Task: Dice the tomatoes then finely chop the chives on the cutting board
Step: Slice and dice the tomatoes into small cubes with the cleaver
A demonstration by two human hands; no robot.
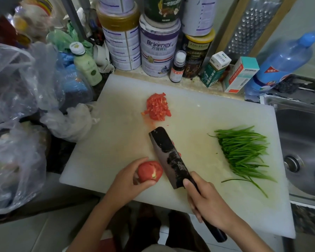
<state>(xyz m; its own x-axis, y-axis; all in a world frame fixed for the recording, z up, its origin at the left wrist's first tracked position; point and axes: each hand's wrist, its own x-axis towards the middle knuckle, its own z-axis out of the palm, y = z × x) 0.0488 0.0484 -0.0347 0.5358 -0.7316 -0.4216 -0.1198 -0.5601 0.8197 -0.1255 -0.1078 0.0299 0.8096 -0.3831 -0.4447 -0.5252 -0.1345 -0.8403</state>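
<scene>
One tomato (149, 171) sits gripped in the left hand (133, 180) at lower centre, steadied for the cleaver (168, 157) clasped in the right hand (205, 199).

Saw a matt, faintly stained white plastic cutting board (116, 142). Noted a dark, dull metal cleaver (168, 157), worn brighter along its face, with a smooth black handle (219, 235). Found smooth, slightly glossy skin on the round red tomato (147, 170). Marked a brushed stainless-steel sink (302, 128) and crinkled, shiny clear plastic bags (16, 79).
</scene>
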